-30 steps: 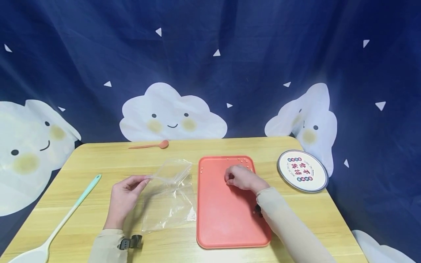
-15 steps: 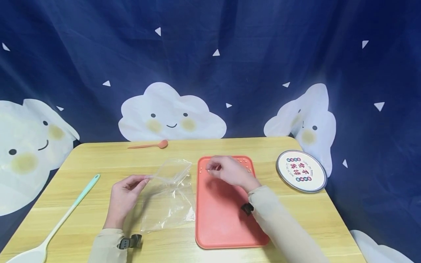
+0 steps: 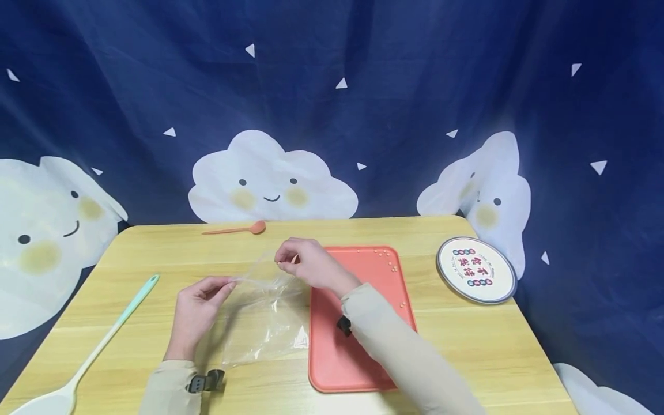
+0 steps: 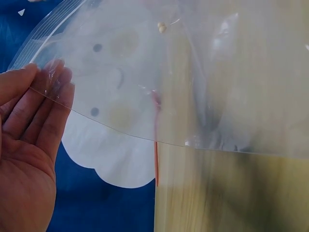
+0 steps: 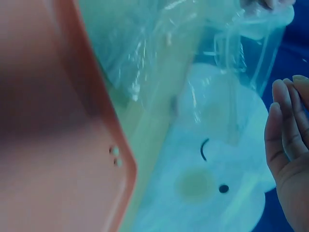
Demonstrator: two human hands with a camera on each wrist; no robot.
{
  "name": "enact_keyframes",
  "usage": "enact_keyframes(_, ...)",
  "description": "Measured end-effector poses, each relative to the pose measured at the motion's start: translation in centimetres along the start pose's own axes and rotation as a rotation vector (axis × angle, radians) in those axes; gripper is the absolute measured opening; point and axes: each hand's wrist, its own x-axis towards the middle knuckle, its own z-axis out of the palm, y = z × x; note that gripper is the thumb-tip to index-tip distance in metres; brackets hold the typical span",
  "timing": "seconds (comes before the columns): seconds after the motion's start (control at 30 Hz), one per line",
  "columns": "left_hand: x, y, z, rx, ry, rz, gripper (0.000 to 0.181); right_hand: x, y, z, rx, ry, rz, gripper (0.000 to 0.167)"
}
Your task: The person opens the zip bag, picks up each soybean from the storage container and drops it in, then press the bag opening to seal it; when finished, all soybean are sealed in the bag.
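Observation:
My left hand [image 3: 196,314] pinches the edge of a clear zip-lock bag [image 3: 267,331] between thumb and fingers, and the bag stretches to the right from it. In the left wrist view, a couple of small pale beans [image 4: 161,27] show through the bag's film. Over the bag's upper right part, my right hand [image 3: 313,266] has thumb and fingertips together on what looks like a tiny pale bean [image 3: 277,263]. A coral tray [image 3: 339,360] lies right of the bag under the right forearm. Several more beans [image 3: 391,265] sit in its far right corner.
A coral spoon [image 3: 256,227] lies at the table's back edge. The long-handled pale green spoon [image 3: 116,327] is on the left. A round patterned plate [image 3: 476,270] stands at the right. Behind the table [image 3: 467,351] hangs a blue cloud-print curtain [image 3: 394,104].
My right hand has moved left from over the tray to the bag, uncovering the beans in the tray's far right corner. My left hand has stayed at the bag's edge.

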Motion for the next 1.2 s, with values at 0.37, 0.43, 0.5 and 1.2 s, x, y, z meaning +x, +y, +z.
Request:
enact_keyframes(0.37, 0.0, -0.1, 0.1, -0.012, -0.003, -0.013, 0.006, 1.4, 0.8, 2.5, -0.101, -0.047, 0.086, 0.011)
enact_keyframes(0.43, 0.0, -0.1, 0.1, -0.006, -0.007, -0.014, 0.006, 1.3, 0.9, 2.6, -0.116, -0.042, 0.084, 0.011)
enact_keyframes(0.5, 0.0, -0.1, 0.1, 0.000, -0.008, -0.012, 0.006, 1.1, 1.0, 2.4, -0.117, -0.032, 0.082, 0.011)
enact_keyframes(1.2, 0.0, -0.3, 0.0, -0.013, -0.015, -0.011, 0.006, -7.8, 1.4, -5.3, -0.137, -0.141, 0.154, 0.021)
